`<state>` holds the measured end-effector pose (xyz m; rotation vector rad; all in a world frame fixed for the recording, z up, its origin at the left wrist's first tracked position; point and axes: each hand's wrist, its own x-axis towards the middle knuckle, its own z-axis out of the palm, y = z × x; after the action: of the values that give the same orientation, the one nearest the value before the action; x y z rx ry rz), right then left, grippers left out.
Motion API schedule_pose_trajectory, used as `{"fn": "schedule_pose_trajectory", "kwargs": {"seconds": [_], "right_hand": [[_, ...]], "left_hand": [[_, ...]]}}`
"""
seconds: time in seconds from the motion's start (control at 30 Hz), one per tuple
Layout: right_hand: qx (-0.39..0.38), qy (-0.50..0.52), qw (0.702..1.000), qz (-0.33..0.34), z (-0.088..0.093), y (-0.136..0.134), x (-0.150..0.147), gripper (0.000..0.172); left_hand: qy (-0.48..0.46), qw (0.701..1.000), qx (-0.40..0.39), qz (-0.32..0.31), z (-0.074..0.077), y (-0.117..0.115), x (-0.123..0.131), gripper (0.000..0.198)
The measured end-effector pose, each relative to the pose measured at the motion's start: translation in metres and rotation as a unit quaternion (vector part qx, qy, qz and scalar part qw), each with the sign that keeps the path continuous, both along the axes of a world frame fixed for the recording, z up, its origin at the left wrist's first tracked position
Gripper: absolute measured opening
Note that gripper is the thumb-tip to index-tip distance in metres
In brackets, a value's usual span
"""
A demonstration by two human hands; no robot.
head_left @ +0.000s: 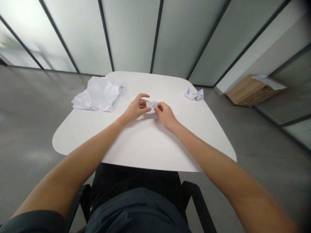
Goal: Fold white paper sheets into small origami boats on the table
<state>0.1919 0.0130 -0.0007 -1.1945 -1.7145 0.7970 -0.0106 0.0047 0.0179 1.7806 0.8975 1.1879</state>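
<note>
On the left of the white tabletop (145,152), a large creased paper sheet (98,94), faceted and loosely heaped. At centre, left hand (136,109) and right hand (165,115) narrowly pinching opposite ends of a small folded paper (152,105), held off the surface, apparently keeping folds tight. Farther right, a crumpled paper wad (194,94); beyond, on the floor (243,181), a wooden box (250,90).

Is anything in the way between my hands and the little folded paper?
Nothing visible: your left hand and right hand both touch the small folded paper directly. The creased paper sheet and crumpled paper lie off to either side.
</note>
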Motion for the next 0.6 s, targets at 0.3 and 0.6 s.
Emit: {"fn": "schedule_pose_trajectory", "kwargs": {"seconds": [0.3,0.6], "right_hand": [[-0.028,0.140,0.990,0.009,0.001,-0.006,-0.004,0.037],[-0.179,0.289,0.938,-0.075,0.008,-0.004,-0.018,0.035]], "left_hand": [[-0.031,0.999,-0.032,0.016,-0.006,0.005,0.005,0.058],[-0.147,0.979,-0.103,-0.095,-0.008,0.002,0.002,0.062]]}}
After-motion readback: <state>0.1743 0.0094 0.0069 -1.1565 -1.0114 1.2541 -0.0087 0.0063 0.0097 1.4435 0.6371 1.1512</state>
